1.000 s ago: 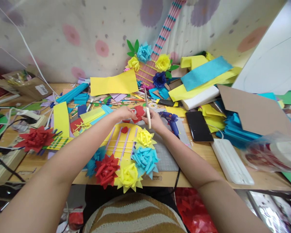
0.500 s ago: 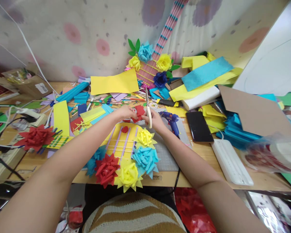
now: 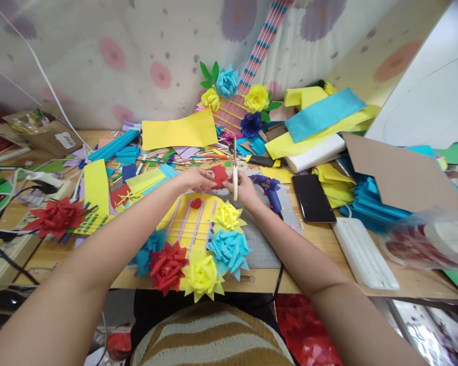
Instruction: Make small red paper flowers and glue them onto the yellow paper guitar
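Between my hands is a small piece of red paper. My left hand pinches its left side. In my right hand are white-handled scissors, blades pointing up and away from me; the thumb and finger of that hand also touch the red paper's right edge. Just below the hands lies a yellow paper guitar with lilac strips and a small red piece on it. Along its near and right edges sit a red flower, yellow flowers and a blue flower.
A blue glue gun lies right of my right hand, near a black phone and a white power strip. Behind are paper scraps, a yellow sheet and a pink guitar. Cables run at left.
The scissors have turned slightly more upright in my right hand. My left hand's fingers have shifted a little on the red paper, and the camera view has moved slightly.
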Action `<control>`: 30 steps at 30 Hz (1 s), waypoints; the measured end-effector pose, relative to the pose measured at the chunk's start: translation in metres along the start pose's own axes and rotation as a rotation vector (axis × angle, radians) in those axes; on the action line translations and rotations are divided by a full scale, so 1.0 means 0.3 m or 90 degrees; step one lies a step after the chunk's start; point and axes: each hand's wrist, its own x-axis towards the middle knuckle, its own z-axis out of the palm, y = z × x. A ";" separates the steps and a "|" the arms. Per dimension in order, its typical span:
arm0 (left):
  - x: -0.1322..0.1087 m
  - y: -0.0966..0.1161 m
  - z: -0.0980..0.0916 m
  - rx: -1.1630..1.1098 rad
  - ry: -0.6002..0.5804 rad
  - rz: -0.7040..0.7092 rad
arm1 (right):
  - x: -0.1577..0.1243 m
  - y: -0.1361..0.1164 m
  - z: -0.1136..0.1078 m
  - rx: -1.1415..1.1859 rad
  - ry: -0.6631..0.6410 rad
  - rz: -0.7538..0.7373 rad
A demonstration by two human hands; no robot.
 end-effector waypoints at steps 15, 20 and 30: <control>-0.015 0.004 0.015 -0.065 0.033 0.005 | 0.000 0.001 0.005 0.048 0.041 0.023; -0.021 0.015 0.016 -0.037 0.043 0.005 | -0.008 -0.003 0.010 0.054 0.019 0.042; -0.027 -0.005 0.025 -0.070 0.022 0.013 | -0.003 0.016 0.014 0.109 0.061 0.016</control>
